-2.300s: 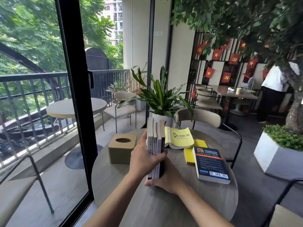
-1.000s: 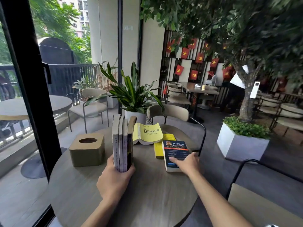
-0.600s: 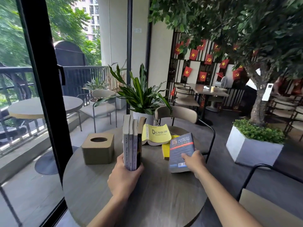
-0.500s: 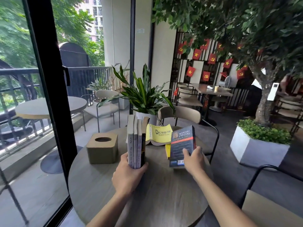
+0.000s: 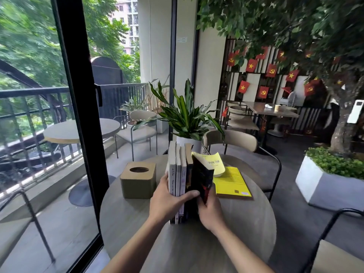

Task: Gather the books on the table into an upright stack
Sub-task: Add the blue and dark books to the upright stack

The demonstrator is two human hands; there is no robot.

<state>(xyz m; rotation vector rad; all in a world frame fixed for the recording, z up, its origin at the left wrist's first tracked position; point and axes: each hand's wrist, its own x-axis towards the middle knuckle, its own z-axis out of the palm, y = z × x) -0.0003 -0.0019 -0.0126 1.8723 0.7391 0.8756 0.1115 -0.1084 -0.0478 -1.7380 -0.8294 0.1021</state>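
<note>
Several books stand upright as a stack (image 5: 178, 174) in the middle of the round grey table (image 5: 246, 229). My left hand (image 5: 167, 201) wraps around the stack's near end, thumb across the spines. My right hand (image 5: 210, 211) grips a dark blue book (image 5: 201, 178) and holds it tilted against the stack's right side. Behind it a yellow book (image 5: 215, 164) leans open against the stack. Another yellow book (image 5: 231, 182) lies flat on the table to the right.
A tan tissue box (image 5: 137, 180) sits left of the stack. A potted plant (image 5: 187, 123) stands behind the books. A beige chair (image 5: 232, 140) is at the table's far side, a black chair frame (image 5: 325, 229) at the near right. A glass door frame (image 5: 78, 115) runs along the left.
My right hand picked the dark blue book up off the table, turned it upright and brought it left against the stack. My left hand stayed on the stack.
</note>
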